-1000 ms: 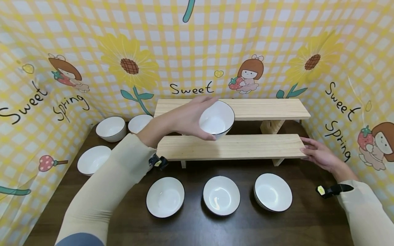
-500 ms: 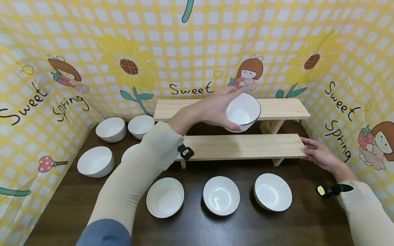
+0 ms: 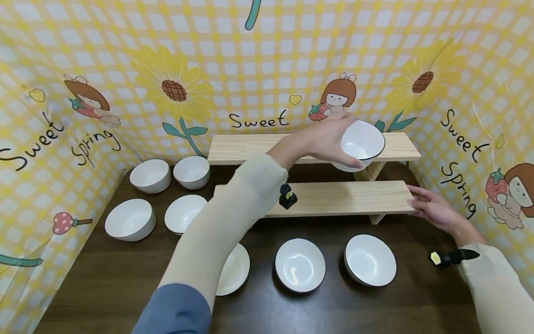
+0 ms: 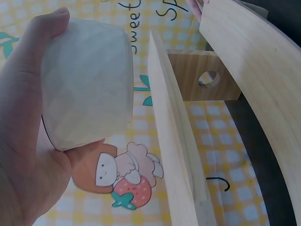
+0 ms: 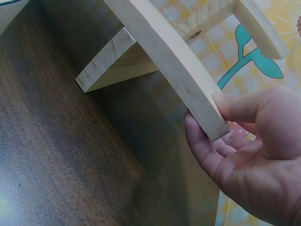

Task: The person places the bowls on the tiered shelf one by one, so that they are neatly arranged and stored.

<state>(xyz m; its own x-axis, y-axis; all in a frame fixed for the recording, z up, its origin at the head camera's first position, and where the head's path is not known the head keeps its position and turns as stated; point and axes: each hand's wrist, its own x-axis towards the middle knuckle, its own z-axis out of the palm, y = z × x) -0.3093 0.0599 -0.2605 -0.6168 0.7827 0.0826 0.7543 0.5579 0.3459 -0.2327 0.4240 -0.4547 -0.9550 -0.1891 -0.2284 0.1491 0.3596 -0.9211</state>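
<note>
A white bowl (image 3: 364, 140) with a thin dark rim is in my left hand (image 3: 329, 139), which grips it by its left side, thumb in front and fingers behind. In the head view it hangs in front of the right part of the upper wooden board (image 3: 250, 147). From the left wrist view, a gap shows between the bowl (image 4: 89, 84) and the upper board (image 4: 171, 127). My right hand (image 3: 435, 208) pinches the right end of the lower board (image 3: 333, 197); the right wrist view has the thumb on top and fingers underneath.
On the dark table (image 3: 317, 311), a front row holds a right bowl (image 3: 370, 260), a middle bowl (image 3: 300, 265) and one (image 3: 234, 271) partly behind my left sleeve. Several more bowls, including a near-left one (image 3: 130, 220), stand left of the two-step shelf. Checked cloth (image 3: 267, 60) hangs behind.
My left hand has carried the bowl rightward and slightly upward along the shelf. The bowls at the left are less covered by the sleeve now. My right hand has stayed on the board's end.
</note>
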